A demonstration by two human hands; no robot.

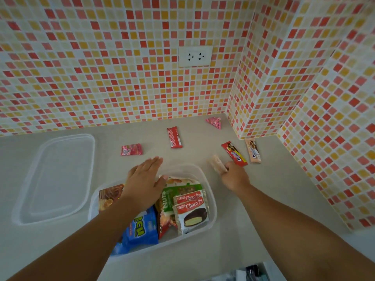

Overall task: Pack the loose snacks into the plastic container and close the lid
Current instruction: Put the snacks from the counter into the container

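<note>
— Five packets are loose on the bench: a pink sweet bag, a red bar, a pink triangle pack back by the wall, a red biscuit stick and a pale biscuit stick beside it. How will they handle?

— Light, all of them, I'd judge, and crinkly. Foil wrappers slide on a smooth top, so pinch across the narrow width near the middle rather than pressing down flat. The biscuit sticks probably snap if squeezed hard (gentle fingers there).

— What are the hands doing?

— The right hand is curled round a pale wrapped bar, just right of the tub and near the red biscuit stick. The left hand lies flat and loose over the tub's far left part, fingers straight, holding nothing; whether it touches the packets under it I can't tell.

— And the tub itself?

— Clear plastic, thin-walled, likely to flex. It sits at the middle of the bench, already well filled: choco pie packs, a green nuts bag, a blue packet. Its lid lies apart to the left.

— So the lid?

— Soft and bendy, I expect. Take it by two opposite edges, and flatten the pile first or it may not seat.
</note>
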